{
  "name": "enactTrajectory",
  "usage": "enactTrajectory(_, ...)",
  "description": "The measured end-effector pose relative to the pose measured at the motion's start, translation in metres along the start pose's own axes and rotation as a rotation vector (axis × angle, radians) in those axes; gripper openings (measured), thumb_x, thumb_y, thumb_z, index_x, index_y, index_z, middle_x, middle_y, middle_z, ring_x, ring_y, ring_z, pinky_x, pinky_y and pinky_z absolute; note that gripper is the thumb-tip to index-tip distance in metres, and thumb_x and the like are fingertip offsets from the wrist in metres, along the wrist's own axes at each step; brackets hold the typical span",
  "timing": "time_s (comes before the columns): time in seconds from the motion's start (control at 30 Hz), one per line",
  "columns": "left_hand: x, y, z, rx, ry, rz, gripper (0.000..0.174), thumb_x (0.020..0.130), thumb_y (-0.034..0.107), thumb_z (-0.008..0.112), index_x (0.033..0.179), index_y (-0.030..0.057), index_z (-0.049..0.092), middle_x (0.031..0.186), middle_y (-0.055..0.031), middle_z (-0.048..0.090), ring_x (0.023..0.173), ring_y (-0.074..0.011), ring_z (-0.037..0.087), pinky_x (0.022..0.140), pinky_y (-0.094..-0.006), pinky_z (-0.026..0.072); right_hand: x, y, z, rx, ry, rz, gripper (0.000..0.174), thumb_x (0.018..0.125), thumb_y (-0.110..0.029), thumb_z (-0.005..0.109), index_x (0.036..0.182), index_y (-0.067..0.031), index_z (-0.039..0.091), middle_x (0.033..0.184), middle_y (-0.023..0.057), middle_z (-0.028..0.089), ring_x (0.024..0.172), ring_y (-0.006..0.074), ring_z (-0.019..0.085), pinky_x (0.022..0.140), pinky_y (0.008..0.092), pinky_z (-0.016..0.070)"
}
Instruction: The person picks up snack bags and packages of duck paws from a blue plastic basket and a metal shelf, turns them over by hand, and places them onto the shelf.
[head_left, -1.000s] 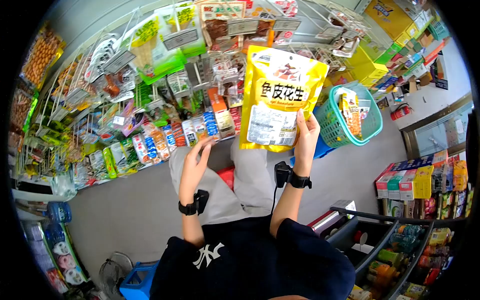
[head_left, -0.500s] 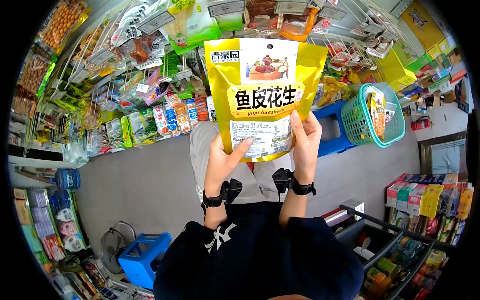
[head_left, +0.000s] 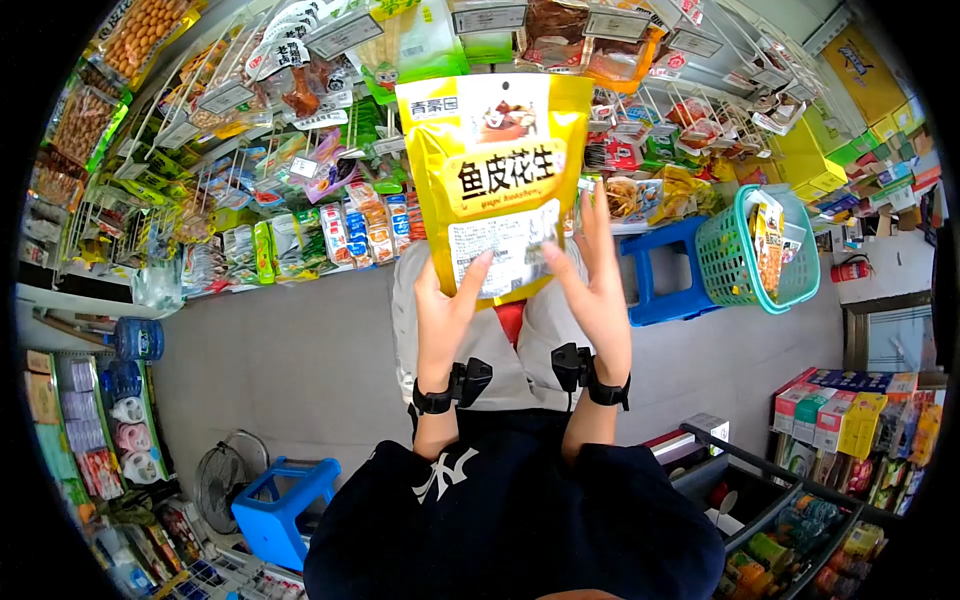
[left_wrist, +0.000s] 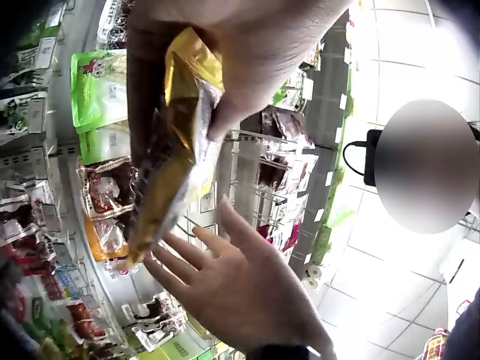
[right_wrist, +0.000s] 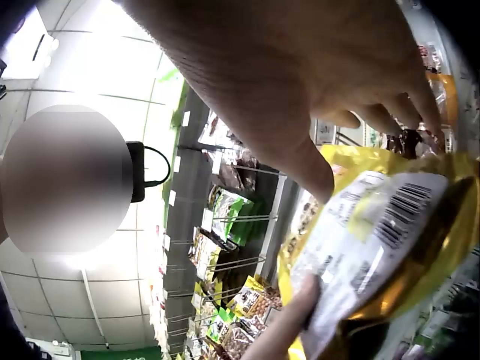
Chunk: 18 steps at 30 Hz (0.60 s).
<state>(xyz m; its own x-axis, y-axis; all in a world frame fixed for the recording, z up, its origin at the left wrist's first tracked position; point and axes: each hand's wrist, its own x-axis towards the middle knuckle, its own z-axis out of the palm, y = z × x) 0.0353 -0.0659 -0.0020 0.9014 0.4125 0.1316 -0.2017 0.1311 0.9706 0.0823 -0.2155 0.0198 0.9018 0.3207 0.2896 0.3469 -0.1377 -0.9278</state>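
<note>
A yellow bag of coated peanuts (head_left: 495, 150), with a white label panel low on its front, is held up before the body in the head view. My left hand (head_left: 443, 315) grips its lower left corner, thumb across the front and fingers hidden behind. Beside the bag's lower right edge is my right hand (head_left: 600, 300), fingers extended and thumb pointing toward the label. The left wrist view shows the bag (left_wrist: 176, 150) edge-on, pinched by the left hand, with the right hand (left_wrist: 232, 285) spread below it. In the right wrist view, the barcode on the bag (right_wrist: 375, 232) faces the camera.
Racks of hanging snack packets (head_left: 300, 90) run across the front. To the right, a green basket (head_left: 730, 265) holding packets stands by a blue stool (head_left: 685, 300). Another blue stool (head_left: 265, 520) and a fan (head_left: 220, 480) are at the lower left. Dark drink shelves are lower right.
The bag passed from the right hand alone into both hands, then moved left. My left hand came up to its lower left corner, and the right hand's fingers have straightened at the right edge.
</note>
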Motion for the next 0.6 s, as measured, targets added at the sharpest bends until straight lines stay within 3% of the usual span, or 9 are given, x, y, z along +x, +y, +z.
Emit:
enactTrajectory(0.13,0.008,-0.021,-0.002,0.015,0.097,0.018,0.023,0.083,0.006,0.06,0.103,-0.0044,0.055,0.095,-0.0085,0.062,0.084,-0.0111,0.057,0.073,-0.0246,0.0459,-0.005,0.021,0.025,0.183,-0.322,0.084,0.076,0.087,-0.022,0.056,0.137,0.0068,0.006,0.143,0.0245,0.011,0.134,0.0288,0.013,0.107,0.0328,0.0143)
enactTrajectory(0.23,0.007,-0.021,-0.004,0.324,0.076,0.058,0.028,0.081,0.003,0.06,0.108,-0.0036,0.054,0.095,-0.0114,0.062,0.085,-0.013,0.058,0.074,-0.0258,0.0457,-0.006,0.036,0.05,0.243,-0.27,0.162,0.08,0.087,-0.025,0.055,0.137,0.0059,0.0,0.143,0.024,0.01,0.134,0.029,0.012,0.107,0.0326,0.0131)
enactTrajectory(0.27,0.006,-0.022,0.0,0.285,0.082,0.072,0.033,0.079,0.001,0.06,0.111,-0.0028,0.054,0.095,-0.013,0.062,0.085,-0.0156,0.059,0.076,-0.0269,0.0455,-0.004,0.04,0.056,0.291,-0.234,0.103,0.083,0.087,-0.026,0.055,0.138,0.0032,-0.004,0.142,0.0217,0.015,0.132,0.0279,0.017,0.105,0.0334,0.0201)
enactTrajectory(0.3,0.006,-0.023,-0.002,0.335,0.043,0.091,0.038,0.078,0.0,0.059,0.116,0.0,0.053,0.105,-0.0153,0.06,0.094,-0.0207,0.058,0.079,-0.029,0.0453,-0.002,0.04,0.058,0.299,-0.229,0.107,0.083,0.087,-0.026,0.055,0.138,0.0032,-0.004,0.142,0.0217,0.015,0.132,0.0279,0.017,0.105,0.0334,0.0201)
enactTrajectory(0.37,0.006,-0.018,0.001,0.531,-0.027,0.273,0.043,0.077,-0.001,0.059,0.119,0.004,0.052,0.121,-0.0177,0.052,0.107,-0.0258,0.054,0.083,-0.0313,0.0447,0.002,0.039,0.057,0.541,-0.202,0.133,0.079,0.087,-0.028,0.055,0.138,0.0019,0.003,0.137,0.0177,0.027,0.127,0.0243,0.029,0.1,0.0335,0.0296)
enactTrajectory(0.4,0.004,-0.009,0.003,0.404,-0.113,0.149,0.049,0.076,-0.002,0.058,0.123,0.0081,0.05,0.132,-0.0182,0.041,0.12,-0.0308,0.042,0.092,-0.0348,0.0398,0.003,0.041,0.053,0.544,-0.204,0.2,0.072,0.086,-0.026,0.058,0.136,0.0012,0.014,0.129,0.0132,0.037,0.117,0.0191,0.039,0.094,0.0326,0.0368)
enactTrajectory(0.43,0.003,-0.01,0.004,0.404,-0.116,0.15,0.049,0.076,-0.002,0.058,0.123,0.0081,0.05,0.132,-0.0182,0.041,0.12,-0.0308,0.042,0.092,-0.0348,0.0398,0.003,0.043,0.052,0.544,-0.201,0.199,0.072,0.086,-0.026,0.058,0.136,0.0012,0.014,0.129,0.0132,0.037,0.117,0.0191,0.039,0.094,0.0326,0.0368)
enactTrajectory(0.53,0.001,-0.01,0.01,0.57,-0.248,0.262,0.056,0.072,-0.003,0.058,0.126,0.0084,0.048,0.136,-0.0145,0.037,0.13,-0.0358,0.025,0.103,-0.0399,0.0269,0.006,0.031,0.044,0.581,-0.027,0.182,0.06,0.084,-0.017,0.062,0.129,0.001,0.027,0.123,0.0097,0.044,0.108,0.0154,0.047,0.088,0.0281,0.0414)
enactTrajectory(0.6,0.0,-0.008,0.01,0.579,-0.308,0.299,0.056,0.072,0.0,0.06,0.126,0.0075,0.048,0.136,-0.0136,0.037,0.13,-0.0352,0.025,0.103,-0.0411,0.0261,0.007,0.031,0.034,0.555,0.025,0.196,0.049,0.084,-0.014,0.061,0.124,0.0017,0.036,0.117,0.0087,0.051,0.103,0.0134,0.051,0.084,0.0263,0.0437)
